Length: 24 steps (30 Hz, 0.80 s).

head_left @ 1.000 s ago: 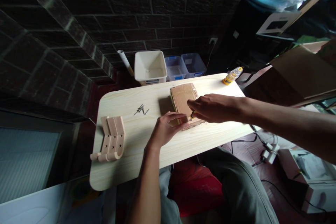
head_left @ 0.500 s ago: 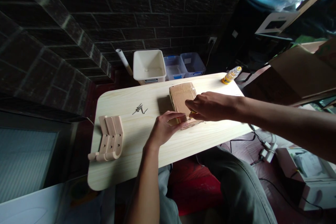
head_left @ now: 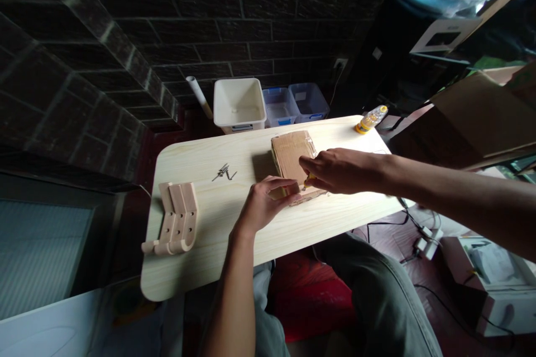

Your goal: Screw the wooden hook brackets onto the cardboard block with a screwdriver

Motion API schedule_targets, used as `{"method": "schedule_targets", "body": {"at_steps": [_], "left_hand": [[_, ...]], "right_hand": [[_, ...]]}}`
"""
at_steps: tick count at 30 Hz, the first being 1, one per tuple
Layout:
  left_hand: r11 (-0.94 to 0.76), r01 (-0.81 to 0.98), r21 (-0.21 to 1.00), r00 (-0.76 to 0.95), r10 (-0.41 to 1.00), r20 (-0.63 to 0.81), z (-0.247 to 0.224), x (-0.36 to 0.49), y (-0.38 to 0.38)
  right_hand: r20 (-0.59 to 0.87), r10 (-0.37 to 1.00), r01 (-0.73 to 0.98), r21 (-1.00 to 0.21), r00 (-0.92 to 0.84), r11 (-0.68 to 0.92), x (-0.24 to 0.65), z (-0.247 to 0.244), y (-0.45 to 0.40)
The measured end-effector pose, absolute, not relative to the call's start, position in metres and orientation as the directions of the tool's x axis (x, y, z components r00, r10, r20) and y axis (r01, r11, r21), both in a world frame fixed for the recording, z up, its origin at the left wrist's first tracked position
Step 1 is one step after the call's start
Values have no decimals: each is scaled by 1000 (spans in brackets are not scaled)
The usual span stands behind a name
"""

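My left hand (head_left: 268, 201) pinches a small brown wooden piece (head_left: 294, 188) between thumb and fingers at the near end of a cardboard slab (head_left: 293, 150). My right hand (head_left: 324, 172) is closed around a yellow-handled screwdriver (head_left: 310, 179), mostly hidden in the fist. Its lower end is close to the wooden piece, beside my left fingertips; the exact contact is too small to make out. To the left on the table lie a small pile of dark screws (head_left: 225, 172) and several light wooden hooks with drilled holes (head_left: 178, 217), set side by side.
The pale wooden table (head_left: 218, 215) has rounded corners. A clear container with a yellow base (head_left: 371, 120) stands at its far right corner. Behind the table are a white bin (head_left: 238, 103) and two clear boxes (head_left: 310, 103). Cables and a power strip (head_left: 427, 242) lie at lower right.
The right hand has shifted very slightly right and turned a little about the screwdriver. The left hand keeps its pinch, and the other things have stayed put.
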<state>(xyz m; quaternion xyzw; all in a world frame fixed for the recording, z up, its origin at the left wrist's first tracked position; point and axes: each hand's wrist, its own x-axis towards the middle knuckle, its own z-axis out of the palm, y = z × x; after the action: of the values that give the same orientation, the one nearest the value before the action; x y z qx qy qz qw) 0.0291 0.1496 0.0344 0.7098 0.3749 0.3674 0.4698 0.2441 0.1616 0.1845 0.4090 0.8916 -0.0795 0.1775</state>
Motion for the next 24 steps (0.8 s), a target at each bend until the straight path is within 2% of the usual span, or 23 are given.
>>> {"method": "schedule_targets", "body": {"at_steps": [8, 18, 24], "left_hand": [[-256, 210, 944, 422, 894, 149, 34, 29, 150], [-250, 205, 946, 415, 898, 147, 32, 30, 150], [-269, 202, 942, 419, 893, 165, 31, 29, 150]], "right_hand": [[-384, 698, 752, 15, -604, 659, 238, 195, 167], [-354, 709, 724, 114, -610, 680, 240, 182, 163], [-297, 683, 717, -7, -667, 697, 247, 173, 158]]}}
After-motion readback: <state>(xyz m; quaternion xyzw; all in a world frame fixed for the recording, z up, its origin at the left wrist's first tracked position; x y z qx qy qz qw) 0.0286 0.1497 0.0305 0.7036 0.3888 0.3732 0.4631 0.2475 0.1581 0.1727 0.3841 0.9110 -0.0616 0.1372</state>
